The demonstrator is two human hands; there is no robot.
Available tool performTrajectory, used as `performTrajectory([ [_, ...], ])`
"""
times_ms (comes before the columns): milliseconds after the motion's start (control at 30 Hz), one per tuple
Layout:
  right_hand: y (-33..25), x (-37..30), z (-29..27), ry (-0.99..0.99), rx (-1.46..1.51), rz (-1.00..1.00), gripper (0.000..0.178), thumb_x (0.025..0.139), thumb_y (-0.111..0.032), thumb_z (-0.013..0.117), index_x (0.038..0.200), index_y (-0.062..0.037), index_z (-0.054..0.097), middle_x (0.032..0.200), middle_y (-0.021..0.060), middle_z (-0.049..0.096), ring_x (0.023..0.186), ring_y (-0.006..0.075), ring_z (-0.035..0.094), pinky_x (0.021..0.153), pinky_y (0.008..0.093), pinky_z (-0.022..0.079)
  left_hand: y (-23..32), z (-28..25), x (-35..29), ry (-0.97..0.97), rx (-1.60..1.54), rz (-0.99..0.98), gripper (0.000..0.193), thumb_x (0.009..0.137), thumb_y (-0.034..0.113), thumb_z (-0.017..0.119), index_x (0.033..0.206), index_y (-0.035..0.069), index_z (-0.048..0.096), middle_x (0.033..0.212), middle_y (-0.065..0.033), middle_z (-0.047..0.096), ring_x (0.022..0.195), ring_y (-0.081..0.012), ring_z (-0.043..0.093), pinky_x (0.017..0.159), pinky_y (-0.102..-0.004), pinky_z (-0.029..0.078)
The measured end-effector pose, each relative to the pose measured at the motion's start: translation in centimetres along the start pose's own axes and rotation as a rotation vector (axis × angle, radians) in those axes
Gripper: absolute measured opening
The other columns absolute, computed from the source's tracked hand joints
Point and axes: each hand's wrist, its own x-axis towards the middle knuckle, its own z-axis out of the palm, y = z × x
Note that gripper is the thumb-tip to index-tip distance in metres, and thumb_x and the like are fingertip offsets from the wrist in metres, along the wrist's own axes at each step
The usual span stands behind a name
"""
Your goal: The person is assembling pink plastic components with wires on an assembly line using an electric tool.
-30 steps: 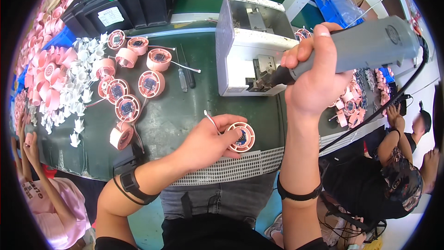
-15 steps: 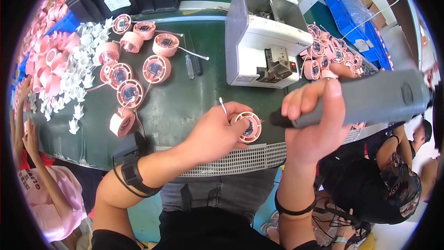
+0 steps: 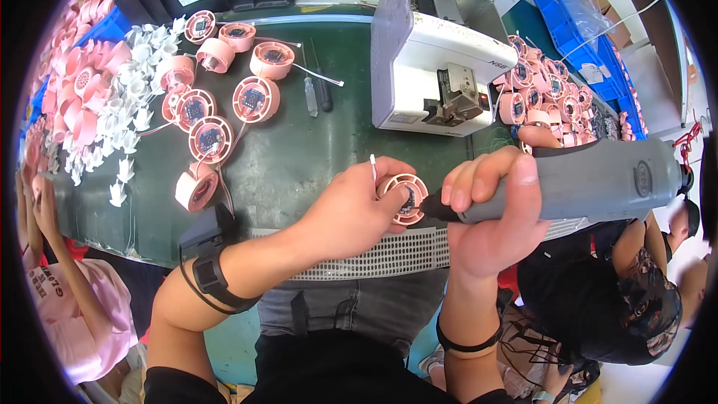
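Note:
My left hand [image 3: 355, 202] is closed around a round pink plastic housing [image 3: 416, 186] that has a small blue circuit board inside. A white connector on a wire sticks up by the fingers. In my right hand [image 3: 497, 206] lies a grey electric screwdriver [image 3: 598, 179], held sideways with its black nose against the right side of the housing. The bit's tip is hidden at the housing. Both hands are just above the near edge of the green bench.
Left of my hands sit several similar pink housings [image 3: 256, 99], then white plastic parts [image 3: 146, 67]. A white machine [image 3: 430, 52] stands ahead, with more housings [image 3: 553, 86] to its right. Two slim hand tools [image 3: 310, 97] lie on the bench [image 3: 299, 150]. Other people work on both sides.
The electric screwdriver has moved left and slightly down, so its nose now meets the housing instead of standing apart. My left hand still holds the housing in nearly the same place.

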Motion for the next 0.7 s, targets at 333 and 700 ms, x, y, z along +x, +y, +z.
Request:
performTrajectory([
  [333, 0.6, -0.4, -0.3, -0.043, 0.061, -0.017, 0.022, 0.096, -0.014, 0.046, 0.114, -0.0022, 0.042, 0.061, 0.0047, 0.045, 0.045, 0.0151, 0.045, 0.045, 0.0318, 0.044, -0.1, 0.1, 0.0, 0.006, -0.009, -0.008, 0.028, 0.101, 0.013, 0.052, 0.124, -0.002, 0.051, 0.101, -0.0062, 0.063, 0.086, -0.0109, 0.064, 0.078, -0.0278, 0.059],
  [700, 1.1, -1.5, -0.8, -0.153, 0.013, -0.107, 0.022, 0.088, -0.003, 0.053, 0.107, -0.0023, 0.041, 0.060, 0.0065, 0.046, 0.045, 0.0165, 0.045, 0.045, 0.0315, 0.045, -0.3, 0.4, 0.1, 0.044, 0.001, 0.068, 0.030, 0.099, 0.015, 0.054, 0.121, -0.006, 0.053, 0.102, -0.0129, 0.066, 0.087, -0.0167, 0.068, 0.072, -0.0305, 0.061],
])
